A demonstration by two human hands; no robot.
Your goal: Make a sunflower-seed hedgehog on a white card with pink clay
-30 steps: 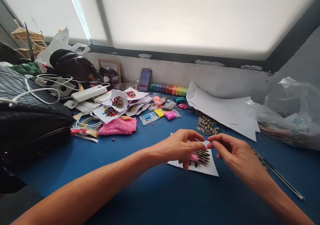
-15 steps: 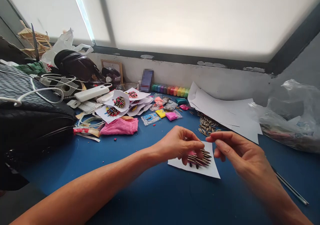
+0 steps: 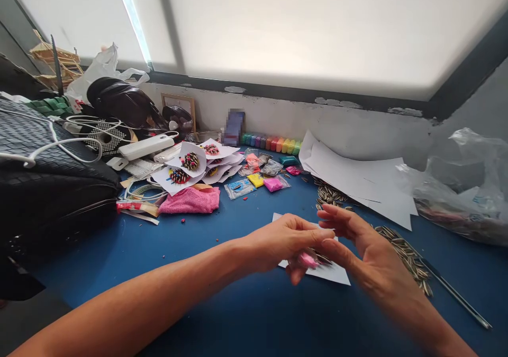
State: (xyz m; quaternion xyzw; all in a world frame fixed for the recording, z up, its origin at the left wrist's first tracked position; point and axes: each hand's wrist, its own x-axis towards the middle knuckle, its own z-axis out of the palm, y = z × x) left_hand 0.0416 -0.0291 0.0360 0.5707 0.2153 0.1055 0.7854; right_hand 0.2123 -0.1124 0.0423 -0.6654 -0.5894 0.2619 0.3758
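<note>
My left hand (image 3: 288,243) is closed, with a small clear packet of pink clay (image 3: 308,260) hanging under its fingers. Thumb and forefinger are pressed together at the front; whatever lies between them is hidden. My right hand (image 3: 367,256) is just to the right, fingers stretched and apart from the thumb, its thumb tip beside the left fingertips. Below both hands lies a square of white paper (image 3: 336,275), bearing striped sunflower seeds (image 3: 324,259) mostly covered by the hands.
Loose sunflower seeds (image 3: 410,259) lie by a metal rod-like tool (image 3: 460,297). Behind are white sheets (image 3: 357,182), clay packets (image 3: 256,180), finished seed pieces on paper (image 3: 190,161) and a pink cloth (image 3: 190,200). A black bag (image 3: 59,182) stands left, a plastic bag (image 3: 464,203) right.
My right hand has shifted left and lower, meeting my left fingertips and uncovering the seeds at right. My left hand has turned and dropped slightly, bringing the pink packet into clearer view.
</note>
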